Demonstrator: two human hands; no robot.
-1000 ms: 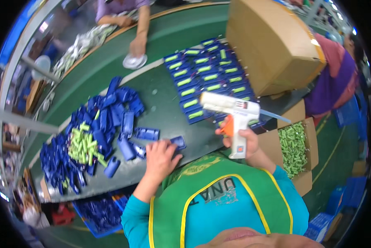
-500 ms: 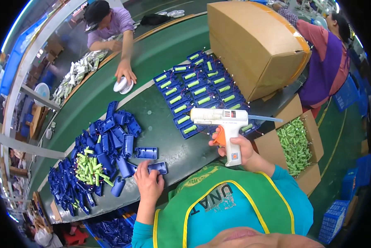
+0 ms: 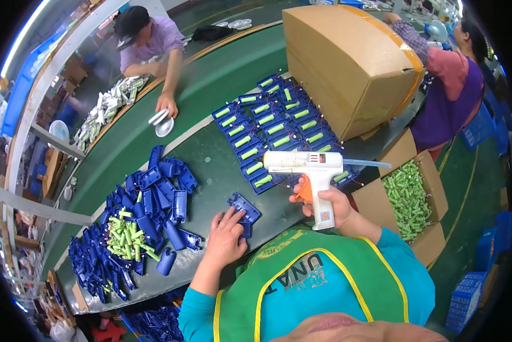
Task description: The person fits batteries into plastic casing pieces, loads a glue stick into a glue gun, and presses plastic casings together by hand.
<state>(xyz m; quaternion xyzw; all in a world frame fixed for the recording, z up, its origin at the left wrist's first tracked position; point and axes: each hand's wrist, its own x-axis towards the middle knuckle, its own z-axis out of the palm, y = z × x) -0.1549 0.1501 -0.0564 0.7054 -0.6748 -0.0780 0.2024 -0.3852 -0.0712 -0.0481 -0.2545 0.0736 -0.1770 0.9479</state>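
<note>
My right hand [image 3: 327, 200] grips the handle of a white hot glue gun [image 3: 310, 162] with an orange trigger; a pale blue glue stick sticks out of its back end. My left hand [image 3: 226, 238] is on two blue plastic casings [image 3: 246, 207] near the table's front edge, its fingertips on them and the thumb beside the nearer one. Part of that nearer casing is hidden by the hand. Beyond the glue gun lie rows of blue casings [image 3: 277, 129], each holding a green cylindrical battery cell with thin wires.
Left on the table is a heap of loose blue casings [image 3: 162, 191] with green cells [image 3: 125, 239] on it. A large carton [image 3: 347, 68] stands at the back right, an open box of green cells [image 3: 407, 199] at my right. Across the green belt [image 3: 119, 151], a person handles white round parts [image 3: 163, 125].
My left hand has slid to the right along with two blue casings, away from the heap. The glue gun has stayed almost in place. The person opposite has drawn their hand back slightly.
</note>
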